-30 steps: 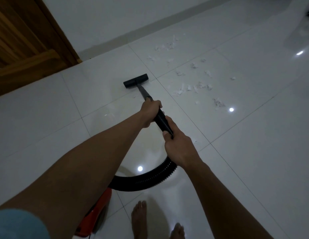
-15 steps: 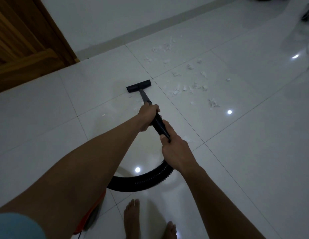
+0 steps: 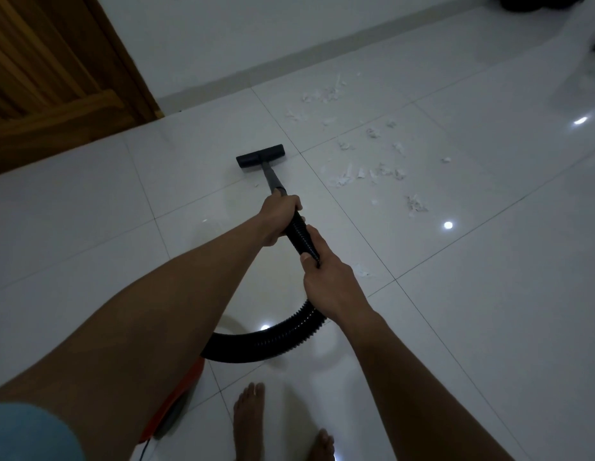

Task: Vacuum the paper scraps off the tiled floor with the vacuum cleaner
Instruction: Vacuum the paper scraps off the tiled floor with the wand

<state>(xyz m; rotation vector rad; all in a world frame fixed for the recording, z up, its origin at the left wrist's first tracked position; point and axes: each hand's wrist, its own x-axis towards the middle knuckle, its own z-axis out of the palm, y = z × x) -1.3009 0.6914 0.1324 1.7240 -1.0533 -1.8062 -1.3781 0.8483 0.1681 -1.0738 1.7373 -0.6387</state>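
A black vacuum nozzle (image 3: pixel 260 156) lies flat on the white tiled floor (image 3: pixel 472 311), on a thin wand. My left hand (image 3: pixel 280 215) grips the wand where it meets the ribbed black hose (image 3: pixel 273 341). My right hand (image 3: pixel 329 281) grips the hose just behind it. The hose curves back down to the orange vacuum body (image 3: pixel 176 407), mostly hidden under my left arm. White paper scraps (image 3: pixel 366 173) lie scattered to the right of the nozzle and beyond it; one scrap (image 3: pixel 361 269) lies beside my right hand.
A wooden door (image 3: pixel 50 78) stands at the upper left, with a white wall and grey skirting (image 3: pixel 289 58) behind the scraps. My bare feet (image 3: pixel 249 424) stand at the bottom. Dark objects (image 3: pixel 538 1) sit at the top right corner.
The nozzle has been pulled slightly back toward me and to the right, closer to the tile joint. Both hands keep their grip on the wand and hose.
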